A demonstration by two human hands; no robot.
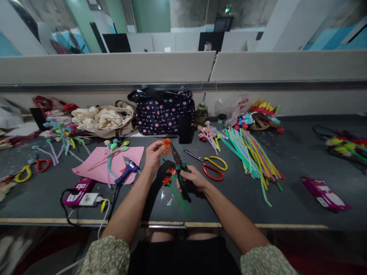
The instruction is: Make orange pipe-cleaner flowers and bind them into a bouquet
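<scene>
head view: an orange flower (166, 142) is pinched by the left hand (154, 156), above the desk (301, 152). the right hand (193, 176) is clamped around the handles of green pliers (178, 165), their tips just beside the flower; i cannot tell if they touch. below lie orange blooms (166, 180) with green stems; scissors (205, 159) lie to the right, a blue glue gun (128, 170) on pink paper (96, 160) to the left.

From my end, I take this for a craft workspace in an office-like hall: pliers (176, 156), glue gun (126, 172) and pipe cleaners (252, 152) on the table (295, 152), a low partition (114, 68), concrete wall (186, 17) and lit green sign (228, 8) beyond.
</scene>
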